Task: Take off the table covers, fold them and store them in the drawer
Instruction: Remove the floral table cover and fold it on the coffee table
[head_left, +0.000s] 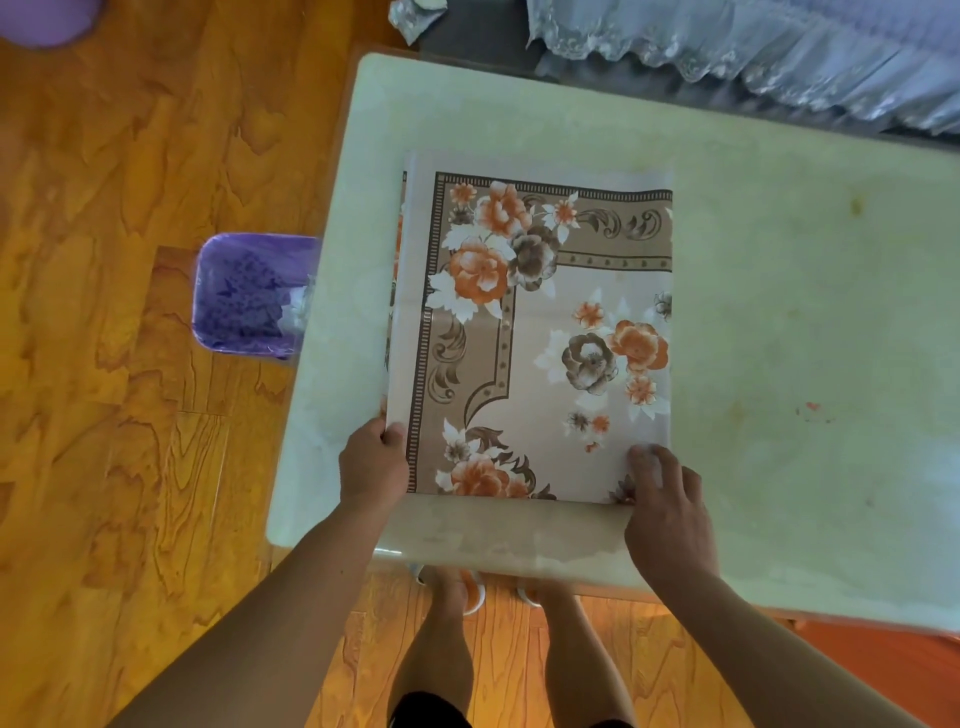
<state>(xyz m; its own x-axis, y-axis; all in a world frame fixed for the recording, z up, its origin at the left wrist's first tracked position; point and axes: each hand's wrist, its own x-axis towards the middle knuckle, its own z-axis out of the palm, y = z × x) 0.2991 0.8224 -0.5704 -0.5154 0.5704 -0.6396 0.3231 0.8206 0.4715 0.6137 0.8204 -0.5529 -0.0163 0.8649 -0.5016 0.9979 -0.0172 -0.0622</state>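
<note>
Folded floral table cover (535, 332) flat on pale table (779, 312); left hand (374, 462) pinching its near-left edge, right hand (667, 514) pressing near-right corner, fingers relaxed.

- Folded floral table cover (540, 332) lies flat on pale counter (779, 312).
- Left hand (371, 465) grips its near-left corner.
- Right hand (667, 512) presses its near-right corner.
</note>
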